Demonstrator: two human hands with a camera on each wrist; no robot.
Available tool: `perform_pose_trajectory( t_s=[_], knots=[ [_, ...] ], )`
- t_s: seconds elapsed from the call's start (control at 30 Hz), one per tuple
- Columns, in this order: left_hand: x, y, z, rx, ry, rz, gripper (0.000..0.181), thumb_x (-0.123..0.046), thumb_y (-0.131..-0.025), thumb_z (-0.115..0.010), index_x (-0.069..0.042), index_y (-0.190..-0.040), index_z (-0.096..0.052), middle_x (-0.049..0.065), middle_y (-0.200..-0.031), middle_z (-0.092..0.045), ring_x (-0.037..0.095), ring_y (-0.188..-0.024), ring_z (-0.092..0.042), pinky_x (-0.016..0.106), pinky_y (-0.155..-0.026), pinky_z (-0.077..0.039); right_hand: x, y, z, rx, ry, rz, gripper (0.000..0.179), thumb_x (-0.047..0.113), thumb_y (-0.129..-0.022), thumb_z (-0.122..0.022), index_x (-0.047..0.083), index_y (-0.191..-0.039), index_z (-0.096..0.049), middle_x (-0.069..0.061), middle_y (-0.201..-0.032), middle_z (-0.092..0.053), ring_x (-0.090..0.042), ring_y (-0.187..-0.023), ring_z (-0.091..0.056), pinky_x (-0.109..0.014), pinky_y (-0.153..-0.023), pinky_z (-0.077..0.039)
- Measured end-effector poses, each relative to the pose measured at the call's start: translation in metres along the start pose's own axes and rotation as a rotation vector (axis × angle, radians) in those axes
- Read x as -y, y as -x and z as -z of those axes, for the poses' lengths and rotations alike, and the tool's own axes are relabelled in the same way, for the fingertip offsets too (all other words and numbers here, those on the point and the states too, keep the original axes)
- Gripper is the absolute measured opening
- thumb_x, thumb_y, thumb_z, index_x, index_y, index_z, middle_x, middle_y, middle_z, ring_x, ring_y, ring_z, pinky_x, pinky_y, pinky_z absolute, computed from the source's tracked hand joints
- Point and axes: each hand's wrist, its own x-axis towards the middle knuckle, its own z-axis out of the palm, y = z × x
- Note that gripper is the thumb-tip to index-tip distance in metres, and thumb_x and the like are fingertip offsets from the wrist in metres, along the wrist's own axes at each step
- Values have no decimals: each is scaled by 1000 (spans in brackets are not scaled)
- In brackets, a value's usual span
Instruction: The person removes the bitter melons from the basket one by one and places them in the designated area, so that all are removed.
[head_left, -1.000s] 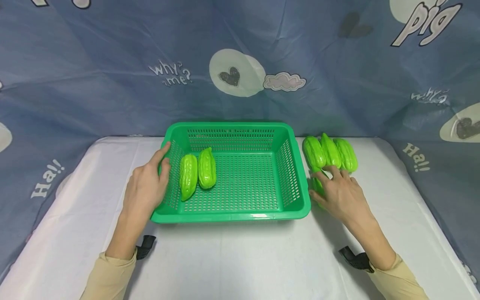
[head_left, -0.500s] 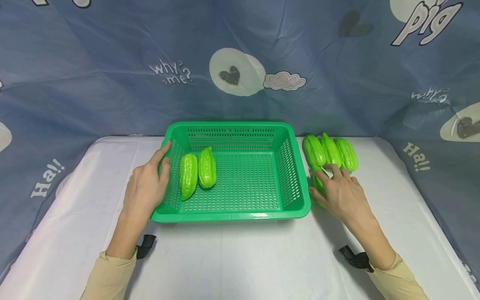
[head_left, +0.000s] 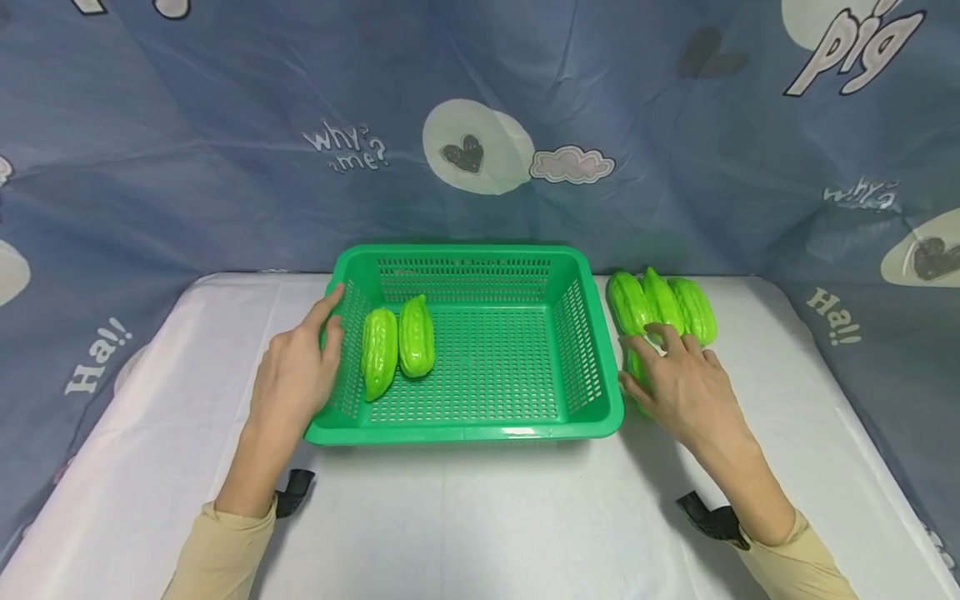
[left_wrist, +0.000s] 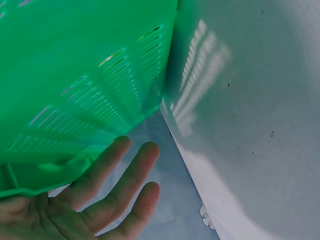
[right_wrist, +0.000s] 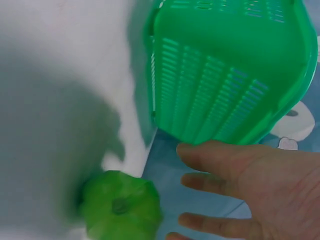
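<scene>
A green plastic basket holds two bitter melons, a left one and a right one, lying side by side near its left wall. At the left rim is my left hand, thumb near the edge; in the left wrist view its fingers extend loosely along the outside. My right hand hovers with spread fingers over a bitter melon beside the basket's right wall, partly hiding it. The right wrist view shows a melon's end apart from the fingers.
Behind the right hand, three more bitter melons lie together at the table's back right. A white cloth covers the table. A blue printed curtain hangs right behind the basket and around the sides.
The right hand's fingers have lifted and spread very slightly over the near bitter melon. The left hand, the basket and the melons keep their places.
</scene>
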Motion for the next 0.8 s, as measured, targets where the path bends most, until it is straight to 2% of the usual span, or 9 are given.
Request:
perform_pose_trajectory(
  t_s=[0.2,0.4,0.6,0.8],
  knots=[
    [0,0,-1,-1,3,-2,52,-37,-118,-34,-25,-168,-41,2,-50,-41,18,-41,-34,35,-39,-33,8,-5,6,-88,-12,44,35,24,-102,-72,17,-136,-70,-22,-144,-64,-50,-112,-69,-63,-78,-56],
    [0,0,-1,-1,3,-3,52,-37,-118,-35,-25,-168,-41,2,-49,-41,18,-40,-34,35,-39,-33,18,-13,18,-155,-19,81,35,17,-101,-72,16,-137,-70,-22,-142,-65,-48,-110,-70,-58,-70,-53],
    [0,0,-1,-3,-1,-3,52,-37,-118,-35,-25,-168,-42,3,-49,-42,19,-41,-35,35,-40,-33,36,-26,38,-155,-12,92,38,17,-103,-71,16,-140,-68,-20,-144,-64,-46,-119,-69,-59,-75,-54],
    [0,0,-1,-1,1,-1,52,-37,-118,-34,-25,-168,-41,3,-50,-42,19,-41,-35,35,-40,-33,58,-42,55,-150,-4,163,40,27,-102,-76,17,-140,-69,-18,-145,-64,-43,-121,-69,-58,-82,-56]
  ],
)
